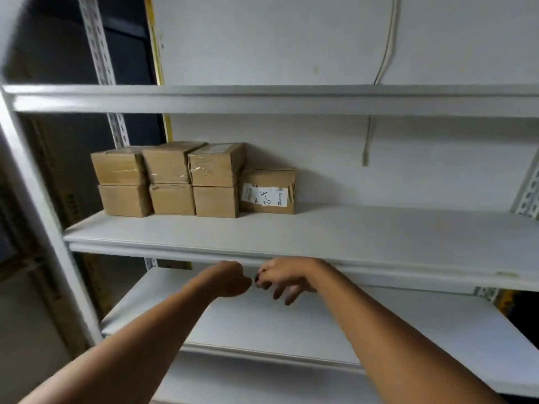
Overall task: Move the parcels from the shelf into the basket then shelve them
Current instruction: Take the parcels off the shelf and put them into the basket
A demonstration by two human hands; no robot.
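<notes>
Hovering empty below the shelf edge (204, 255), the left hand (230, 279) is fisted, the right hand (287, 277) loosely spread; cardboard parcels (192, 180) sit above-left, nearer the left hand.

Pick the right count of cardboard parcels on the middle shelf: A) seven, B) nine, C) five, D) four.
A: three stacks of two cardboard parcels stand at the left of the middle shelf, plus one parcel labelled A-2 beside them on the right, making seven.

Matt cardboard parcels (172, 179), glossy tape, painted metal shelf (350, 237)
</notes>
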